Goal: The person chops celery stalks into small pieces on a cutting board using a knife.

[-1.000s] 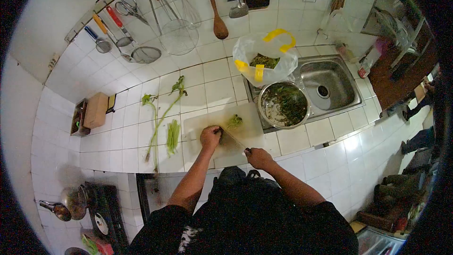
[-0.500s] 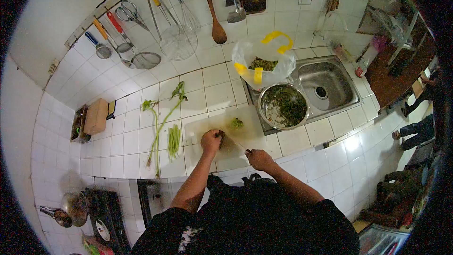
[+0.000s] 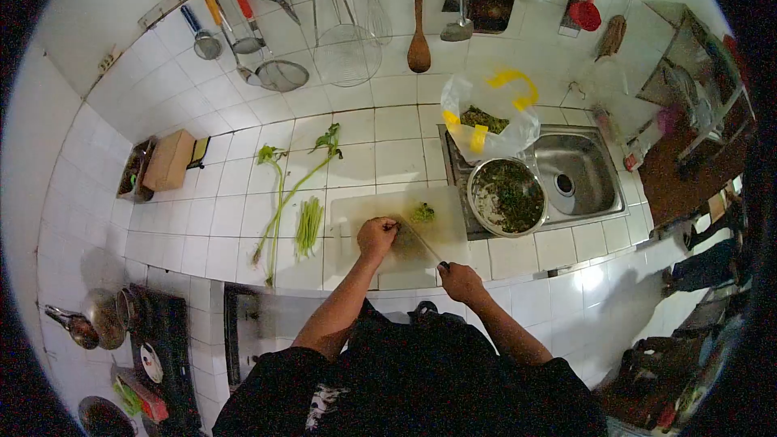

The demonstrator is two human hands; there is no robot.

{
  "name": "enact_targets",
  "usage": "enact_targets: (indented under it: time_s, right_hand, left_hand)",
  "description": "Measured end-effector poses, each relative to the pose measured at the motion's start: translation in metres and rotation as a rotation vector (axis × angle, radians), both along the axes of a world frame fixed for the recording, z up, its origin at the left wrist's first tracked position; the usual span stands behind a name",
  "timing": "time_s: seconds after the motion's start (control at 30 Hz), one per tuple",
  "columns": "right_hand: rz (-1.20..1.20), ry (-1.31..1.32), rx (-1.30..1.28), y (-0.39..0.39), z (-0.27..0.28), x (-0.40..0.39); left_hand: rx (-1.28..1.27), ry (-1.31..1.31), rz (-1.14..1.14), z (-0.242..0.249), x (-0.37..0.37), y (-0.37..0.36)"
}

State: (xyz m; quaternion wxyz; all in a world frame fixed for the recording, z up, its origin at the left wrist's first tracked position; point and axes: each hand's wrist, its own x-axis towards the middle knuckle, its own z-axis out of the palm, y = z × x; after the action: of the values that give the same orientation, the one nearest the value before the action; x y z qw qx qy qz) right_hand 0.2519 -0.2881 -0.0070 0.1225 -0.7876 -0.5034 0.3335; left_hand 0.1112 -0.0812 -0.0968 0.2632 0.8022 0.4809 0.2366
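My right hand (image 3: 461, 282) is closed around the dark handle of a knife (image 3: 424, 246), whose blade slants up and left over the pale cutting board (image 3: 353, 209). At the blade's tip end, my left hand (image 3: 377, 238) rests on the board with its fingers curled together. Whatever they pinch is hidden. A small heap of chopped greens (image 3: 422, 213) lies just beyond the blade. Left of the board are a bundle of cut green stalks (image 3: 308, 226) and two long leafy stalks (image 3: 285, 194).
A metal bowl of chopped greens (image 3: 508, 197) and a plastic bag (image 3: 484, 139) stand beside the sink (image 3: 613, 150). Strainers, a whisk and a wooden spoon (image 3: 418, 50) hang on the tiled wall. A stove (image 3: 166, 340) is at lower left, a cardboard box (image 3: 170, 160) at back left.
The head view has shifted, so the counter things sit further right in the picture. Both hands stay over the board, the right still gripping the knife.
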Motion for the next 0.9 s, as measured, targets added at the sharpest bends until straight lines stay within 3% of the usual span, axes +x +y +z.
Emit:
enact_targets:
  time_s: [0.1,0.17,0.37,0.47,0.57,0.77,0.9]
  right_hand:
    - [-0.029,0.048,-0.007,0.001,-0.013,0.004]
    - [-0.032,0.081,0.005,0.002,-0.017,0.003]
    - [0.049,0.025,0.077,0.008,-0.039,-0.001]
    - [0.062,0.035,0.106,0.018,-0.031,-0.004]
    - [0.06,0.014,0.085,0.02,-0.03,-0.003]
    - [0.117,-0.073,0.035,0.003,-0.04,0.013]
    - [0.06,0.037,0.151,0.002,-0.034,0.009]
  left_hand:
    - [-0.078,-0.015,0.005,0.008,0.001,-0.006]
    - [0.096,0.005,0.017,-0.01,-0.001,-0.004]
    - [0.084,-0.019,0.032,-0.018,0.0,-0.003]
    - [0.085,0.088,0.058,-0.021,0.002,-0.002]
    - [0.142,0.013,0.016,-0.024,-0.002,-0.002]
    - [0.076,0.109,-0.015,0.001,-0.005,-0.011]
    - [0.066,0.088,0.008,-0.006,-0.005,-0.008]
